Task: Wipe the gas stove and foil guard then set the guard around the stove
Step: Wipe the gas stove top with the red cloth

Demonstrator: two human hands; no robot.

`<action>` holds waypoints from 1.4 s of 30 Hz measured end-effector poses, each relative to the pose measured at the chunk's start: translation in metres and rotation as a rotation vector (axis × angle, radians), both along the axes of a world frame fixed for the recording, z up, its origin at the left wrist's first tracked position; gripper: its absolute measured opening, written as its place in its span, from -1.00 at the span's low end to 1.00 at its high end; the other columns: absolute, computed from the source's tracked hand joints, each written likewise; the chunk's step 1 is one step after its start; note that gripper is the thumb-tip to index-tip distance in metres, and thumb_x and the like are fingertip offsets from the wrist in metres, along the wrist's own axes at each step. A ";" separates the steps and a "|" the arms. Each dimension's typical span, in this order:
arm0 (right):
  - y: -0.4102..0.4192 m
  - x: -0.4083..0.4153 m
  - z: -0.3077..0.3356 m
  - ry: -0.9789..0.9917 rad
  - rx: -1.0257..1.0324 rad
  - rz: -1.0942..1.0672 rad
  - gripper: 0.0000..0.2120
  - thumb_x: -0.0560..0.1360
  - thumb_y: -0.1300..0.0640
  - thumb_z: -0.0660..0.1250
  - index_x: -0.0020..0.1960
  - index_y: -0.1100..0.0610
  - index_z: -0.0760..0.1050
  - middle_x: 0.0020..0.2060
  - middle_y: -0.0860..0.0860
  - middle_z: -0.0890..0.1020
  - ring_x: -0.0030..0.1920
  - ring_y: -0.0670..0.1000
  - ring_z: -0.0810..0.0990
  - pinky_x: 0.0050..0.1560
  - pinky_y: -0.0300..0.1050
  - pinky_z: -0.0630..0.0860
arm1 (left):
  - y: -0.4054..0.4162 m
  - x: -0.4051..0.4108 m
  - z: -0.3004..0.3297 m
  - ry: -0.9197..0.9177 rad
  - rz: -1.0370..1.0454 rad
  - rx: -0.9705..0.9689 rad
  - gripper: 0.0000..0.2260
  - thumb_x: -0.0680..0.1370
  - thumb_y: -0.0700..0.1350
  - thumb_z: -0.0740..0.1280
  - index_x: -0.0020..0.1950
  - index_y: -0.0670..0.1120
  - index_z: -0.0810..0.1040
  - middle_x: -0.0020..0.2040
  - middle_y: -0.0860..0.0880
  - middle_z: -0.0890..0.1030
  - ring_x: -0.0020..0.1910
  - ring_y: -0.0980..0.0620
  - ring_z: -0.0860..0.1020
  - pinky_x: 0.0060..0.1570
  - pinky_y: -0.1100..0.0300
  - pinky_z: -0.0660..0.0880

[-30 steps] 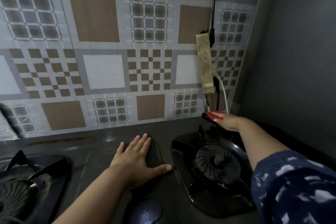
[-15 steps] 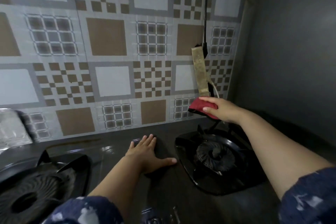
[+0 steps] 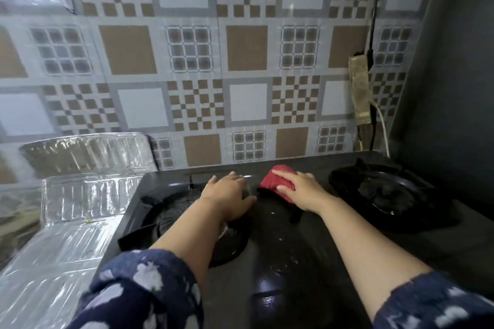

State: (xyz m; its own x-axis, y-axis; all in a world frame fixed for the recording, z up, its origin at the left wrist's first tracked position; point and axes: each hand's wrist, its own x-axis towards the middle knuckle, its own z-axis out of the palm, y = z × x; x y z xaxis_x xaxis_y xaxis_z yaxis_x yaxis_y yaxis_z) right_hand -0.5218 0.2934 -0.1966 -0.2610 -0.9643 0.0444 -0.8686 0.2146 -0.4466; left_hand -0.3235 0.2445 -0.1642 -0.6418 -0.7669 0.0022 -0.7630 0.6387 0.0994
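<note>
The right hand [image 3: 302, 189] lies palm-down on a red cloth [image 3: 278, 181], fingers curved over it and pressing it onto the middle of the black glass-top gas stove [image 3: 280, 248], toward the back edge. Just to its left, the left hand [image 3: 230, 196] rests flat on the same glossy surface with straight fingers, holding nothing, its thumb reaching toward the cloth without quite meeting it. The left forearm crosses over the left burner [image 3: 176, 219], covering much of its pan support; the right burner [image 3: 385, 192] sits clear of both arms, though its dark grate is hard to pick out against the dark top. Off the stove's left side stands the foil guard [image 3: 88, 168], a ribbed, shiny sheet folded in panels, one part upright near the wall and one part lying flat toward the lower left, where the picture's edge cuts it off. Behind everything runs a tiled wall [image 3: 246, 48] of brown and grey checks. At the right, a grimy socket strip [image 3: 361, 93] hangs on the tiles with a black cable [image 3: 374, 13] and a white cable [image 3: 382, 125] running from it. Dark blue patterned sleeves [image 3: 144, 291] fill the bottom corners.
</note>
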 end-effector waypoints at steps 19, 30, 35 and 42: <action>-0.119 0.046 0.003 0.252 0.278 0.292 -0.56 0.52 -0.35 -0.01 0.39 -0.47 0.05 0.56 -0.09 -0.12 0.54 0.12 -0.23 0.41 0.36 -0.30 | -0.083 0.130 0.000 0.062 0.392 0.150 -0.27 0.51 0.29 0.22 0.54 -0.08 0.12 0.57 -0.04 0.13 0.52 -0.06 0.18 0.48 -0.04 0.14; -0.198 0.102 0.009 0.164 0.342 0.650 -0.52 0.46 -0.35 0.16 0.34 -0.51 0.09 0.42 0.06 0.21 0.44 0.21 0.20 0.47 0.20 0.11 | -0.089 0.146 -0.010 0.169 0.563 0.348 -0.32 0.38 0.29 0.39 0.38 -0.05 0.41 0.35 -0.07 0.46 0.30 -0.09 0.46 0.28 0.15 0.37; -0.223 0.148 0.010 0.194 0.372 0.760 -0.47 0.47 -0.32 0.17 0.39 -0.45 0.07 0.40 0.07 0.22 0.44 0.19 0.21 0.48 0.14 0.12 | -0.092 0.153 -0.017 0.284 0.625 0.370 -0.18 0.16 0.40 0.47 0.29 -0.02 0.48 0.20 0.00 0.59 0.17 -0.03 0.54 0.24 0.07 0.46; -0.242 0.199 0.021 0.201 0.367 0.880 -0.39 0.50 -0.25 0.21 0.49 -0.25 0.07 0.49 0.01 0.21 0.45 0.11 0.24 0.44 0.00 0.13 | -0.094 0.156 -0.024 0.339 0.621 0.380 -0.08 0.09 0.41 0.45 0.35 0.01 0.41 0.25 0.01 0.55 0.21 0.00 0.52 0.26 0.06 0.45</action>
State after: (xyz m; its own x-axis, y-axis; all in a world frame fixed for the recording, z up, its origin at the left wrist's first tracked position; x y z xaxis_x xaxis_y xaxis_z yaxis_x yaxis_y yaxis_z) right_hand -0.3225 0.0513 -0.1758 0.5388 -0.7740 -0.3325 -0.8378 -0.4512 -0.3073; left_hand -0.1678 0.1510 -0.1878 -0.1083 -0.9712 -0.2122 -0.8571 -0.0169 0.5149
